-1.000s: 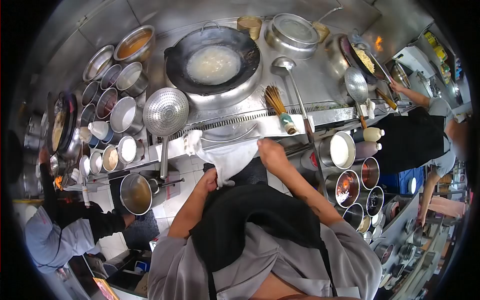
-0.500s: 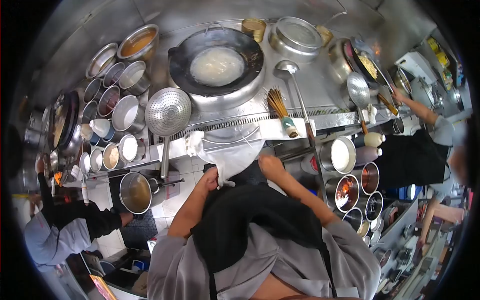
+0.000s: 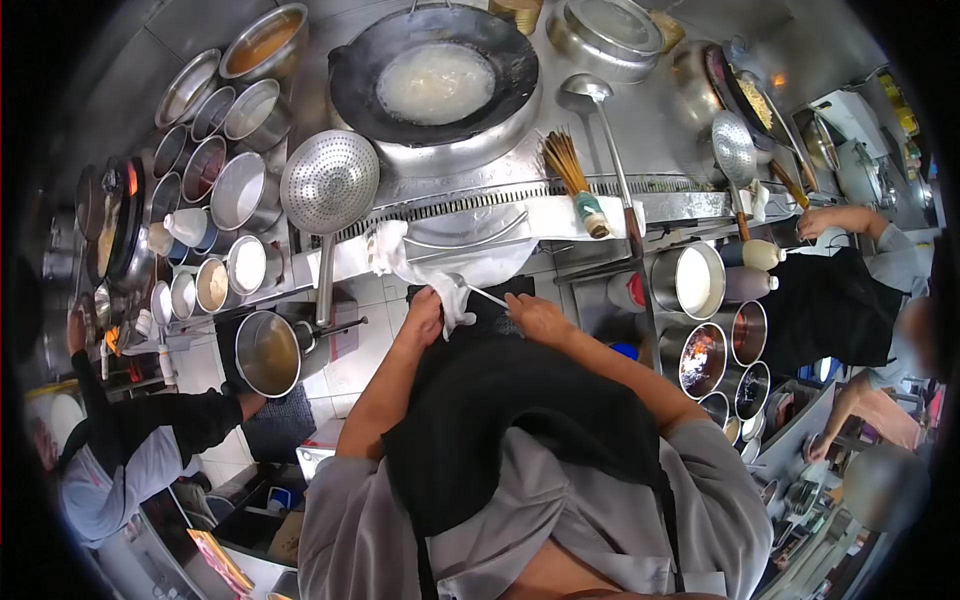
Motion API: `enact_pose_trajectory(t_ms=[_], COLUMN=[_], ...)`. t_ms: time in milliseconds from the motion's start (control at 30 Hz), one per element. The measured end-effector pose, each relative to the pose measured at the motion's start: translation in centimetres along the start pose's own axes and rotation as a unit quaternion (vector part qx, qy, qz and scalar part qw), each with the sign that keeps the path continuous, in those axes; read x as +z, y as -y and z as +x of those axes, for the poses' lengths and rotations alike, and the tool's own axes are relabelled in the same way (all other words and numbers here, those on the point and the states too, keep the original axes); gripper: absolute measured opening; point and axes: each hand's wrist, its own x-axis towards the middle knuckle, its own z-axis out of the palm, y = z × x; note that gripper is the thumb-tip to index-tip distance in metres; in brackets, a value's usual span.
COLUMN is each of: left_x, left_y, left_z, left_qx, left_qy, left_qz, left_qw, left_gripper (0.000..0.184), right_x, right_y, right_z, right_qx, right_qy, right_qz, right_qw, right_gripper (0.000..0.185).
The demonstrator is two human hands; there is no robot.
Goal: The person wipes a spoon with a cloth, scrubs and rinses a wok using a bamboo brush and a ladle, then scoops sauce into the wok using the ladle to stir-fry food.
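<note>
My left hand (image 3: 424,316) is closed on a white cloth (image 3: 458,308) that hangs from the front edge of the stove. To its right, my right hand (image 3: 537,318) grips the end of a thin metal spoon (image 3: 488,295). The spoon's small bowl lies against the cloth, just above my left hand. Beyond both hands, a large black wok (image 3: 350,95) holds cloudy, steaming liquid. Left of the cloth is a round perforated strainer (image 3: 330,185), its handle pointing toward me. A bamboo brush (image 3: 575,180) and a long ladle (image 3: 607,130) lie to the right.
Several metal pots of seasonings (image 3: 240,195) crowd the left counter; more, including a pot of white contents (image 3: 697,282), stand at right. A deep pot (image 3: 268,352) sits low at left. Co-workers stand on both sides, one with a hand (image 3: 820,222) near another wok.
A spoon now shows between my hands, its bowl at the cloth. Both hands appear higher in view, and the camera has tilted down slightly. The co-worker's hand at right has lowered.
</note>
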Motion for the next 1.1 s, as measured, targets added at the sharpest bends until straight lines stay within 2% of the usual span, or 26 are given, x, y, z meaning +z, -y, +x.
enact_pose_trajectory(t_ms=[33,133,267,433,533,633,833,933,1033,1100], left_x=[0.0,1.5,1.5,2.3,2.4,1.5,1.9,1.9,2.3,1.5], left_y=[0.2,-0.1,0.2,0.6,0.6,1.5,1.2,0.0,-0.4,0.4], left_z=[0.0,-0.4,0.1,-0.1,-0.2,0.7,0.5,0.7,0.9,1.7], left_qx=[0.003,0.001,0.04,0.056,0.058,0.075,0.032,-0.005,0.015,-0.017], left_qy=[-0.008,-0.054,-0.08,-0.154,-0.142,-0.12,-0.135,-0.13,-0.079,-0.065], left_qz=[-0.002,0.009,0.029,0.074,0.065,0.05,-0.001,0.013,0.034,0.034], left_qw=[1.0,0.999,0.996,0.984,0.986,0.989,0.99,0.991,0.996,0.997], left_gripper=[0.023,0.02,0.022,0.02,0.02,0.024,0.021,0.02,0.017,0.02], right_x=[0.1,0.9,-0.9,0.8,0.9,0.8,1.7,1.8,0.4,-0.3], right_y=[0.2,-0.1,1.5,0.9,0.9,1.2,1.1,0.7,1.1,1.7], right_z=[0.4,1.2,2.4,2.3,2.1,1.9,1.9,2.2,2.9,3.3], right_qx=[0.009,0.001,0.115,0.162,0.178,0.129,0.078,0.118,0.235,0.268], right_qy=[0.018,-0.031,0.053,0.159,0.18,0.141,0.103,0.122,0.192,0.201], right_qz=[0.016,0.149,0.363,0.482,0.518,0.503,0.48,0.484,0.66,0.69], right_qw=[1.0,0.988,0.923,0.846,0.817,0.843,0.868,0.858,0.687,0.641], right_gripper=[0.028,0.021,0.021,0.022,0.023,0.024,0.023,0.024,0.025,0.024])
